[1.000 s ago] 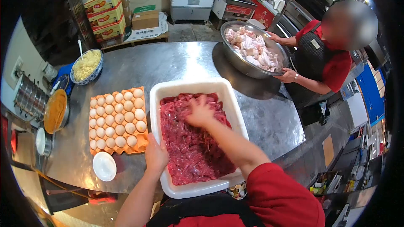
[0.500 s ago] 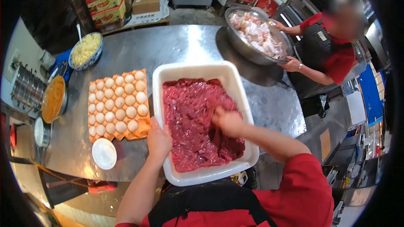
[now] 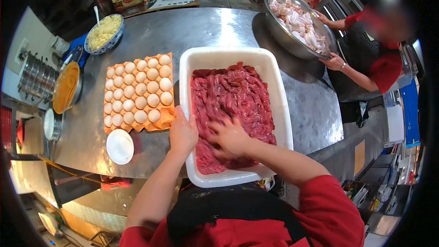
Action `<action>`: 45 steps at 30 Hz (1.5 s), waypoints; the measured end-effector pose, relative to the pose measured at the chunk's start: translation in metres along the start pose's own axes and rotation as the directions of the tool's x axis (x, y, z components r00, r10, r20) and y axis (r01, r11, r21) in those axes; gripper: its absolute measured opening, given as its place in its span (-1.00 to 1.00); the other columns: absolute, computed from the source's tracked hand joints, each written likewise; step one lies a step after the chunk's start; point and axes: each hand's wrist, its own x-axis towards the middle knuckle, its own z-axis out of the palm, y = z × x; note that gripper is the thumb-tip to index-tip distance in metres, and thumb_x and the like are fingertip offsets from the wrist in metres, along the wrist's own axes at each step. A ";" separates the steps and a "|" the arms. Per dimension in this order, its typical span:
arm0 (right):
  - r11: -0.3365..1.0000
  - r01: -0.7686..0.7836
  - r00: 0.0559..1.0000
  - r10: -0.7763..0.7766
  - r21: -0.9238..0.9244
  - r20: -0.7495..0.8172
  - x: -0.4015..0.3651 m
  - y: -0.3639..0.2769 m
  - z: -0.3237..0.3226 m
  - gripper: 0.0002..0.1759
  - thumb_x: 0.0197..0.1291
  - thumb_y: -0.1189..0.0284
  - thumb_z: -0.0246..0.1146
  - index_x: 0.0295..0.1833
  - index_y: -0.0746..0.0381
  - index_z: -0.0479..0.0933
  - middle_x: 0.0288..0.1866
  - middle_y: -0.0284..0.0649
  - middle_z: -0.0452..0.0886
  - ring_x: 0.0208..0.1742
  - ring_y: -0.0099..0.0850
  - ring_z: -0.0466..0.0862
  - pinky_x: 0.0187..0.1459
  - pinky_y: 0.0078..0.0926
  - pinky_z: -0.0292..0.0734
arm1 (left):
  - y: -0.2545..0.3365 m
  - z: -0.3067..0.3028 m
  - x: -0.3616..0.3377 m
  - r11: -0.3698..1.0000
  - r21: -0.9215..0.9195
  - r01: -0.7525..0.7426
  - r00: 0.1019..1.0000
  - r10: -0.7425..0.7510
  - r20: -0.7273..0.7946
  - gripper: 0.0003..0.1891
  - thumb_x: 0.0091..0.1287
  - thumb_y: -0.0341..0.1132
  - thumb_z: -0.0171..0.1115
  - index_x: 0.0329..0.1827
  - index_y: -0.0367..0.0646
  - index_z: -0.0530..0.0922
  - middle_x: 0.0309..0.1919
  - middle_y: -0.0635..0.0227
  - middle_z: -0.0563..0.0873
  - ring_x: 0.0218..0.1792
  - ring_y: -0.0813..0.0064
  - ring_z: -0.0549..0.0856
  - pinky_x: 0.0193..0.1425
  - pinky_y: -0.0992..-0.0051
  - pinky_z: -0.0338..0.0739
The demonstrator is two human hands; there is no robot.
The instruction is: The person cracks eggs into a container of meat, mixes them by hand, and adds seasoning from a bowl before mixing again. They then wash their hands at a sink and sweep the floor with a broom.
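A white rectangular tub (image 3: 282,110) full of wet red meat strips (image 3: 235,91) sits at the front edge of the metal table. My left hand (image 3: 184,132) is wrapped round the tub's left rim, its thumb by the inner wall. Inside the tub, my right hand (image 3: 229,138) presses into the meat at the lower left with fingers spread; the fingertips are partly sunk and slightly blurred. To the left lie an orange tray (image 3: 161,124) of eggs (image 3: 140,89) and a small white bowl (image 3: 120,147).
Across the metal table (image 3: 183,29), a co-worker (image 3: 366,59) holds a large steel bowl (image 3: 292,41) of pale raw meat. At the left are a patterned bowl (image 3: 106,41) of yellowish bits with a spoon, an orange-brown pan (image 3: 66,87) and a steel container (image 3: 52,124).
My right hand has moved left and down through the meat, and its fingers have spread. The meat's surface has shifted. My left hand stays on the rim. The whole view has shifted slightly.
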 end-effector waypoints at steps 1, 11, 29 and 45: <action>0.996 0.090 0.996 -0.090 0.006 0.012 -0.025 0.003 0.000 -0.51 -0.09 0.11 0.31 0.03 -0.03 0.60 0.32 -0.14 0.36 0.22 0.01 0.36 0.10 0.20 0.26 | -0.003 0.002 0.001 1.000 0.001 -0.001 1.000 0.001 0.007 -0.61 0.36 -0.25 0.09 0.08 -0.34 0.23 -0.33 -0.29 0.62 -0.23 -0.29 0.62 -0.14 -0.07 0.49; 0.926 -0.319 0.875 0.370 0.203 -0.313 0.032 0.188 -0.039 -0.44 0.02 0.39 0.25 0.22 0.16 0.40 0.29 0.12 0.33 0.23 0.12 0.45 0.24 -0.16 0.39 | 0.003 -0.003 0.000 0.999 0.026 0.038 0.997 -0.040 0.072 -0.64 0.38 -0.25 0.07 0.05 -0.32 0.23 -0.33 -0.25 0.63 -0.28 -0.26 0.63 -0.18 -0.04 0.50; 0.943 0.048 0.996 -0.019 -0.328 0.092 -0.035 0.103 -0.036 -0.71 -0.13 0.34 0.31 -0.18 0.05 0.69 0.10 -0.14 0.41 0.23 -0.09 0.36 0.13 0.24 0.35 | -0.003 0.002 0.002 0.999 0.034 0.000 1.000 -0.001 0.003 -0.64 0.36 -0.28 0.08 0.04 -0.39 0.29 -0.38 -0.30 0.62 -0.28 -0.28 0.62 -0.20 -0.03 0.49; 0.974 0.189 0.955 -0.153 -0.122 0.256 -0.056 0.043 -0.021 -0.74 0.15 0.30 0.15 -0.07 0.05 0.62 0.39 -0.22 0.31 0.53 -0.06 0.06 0.35 0.53 -0.13 | -0.002 0.002 0.004 0.992 -0.036 -0.120 0.993 0.119 -0.023 -0.66 0.41 -0.27 0.04 0.04 -0.39 0.28 -0.37 -0.29 0.62 -0.29 -0.26 0.62 -0.23 0.00 0.46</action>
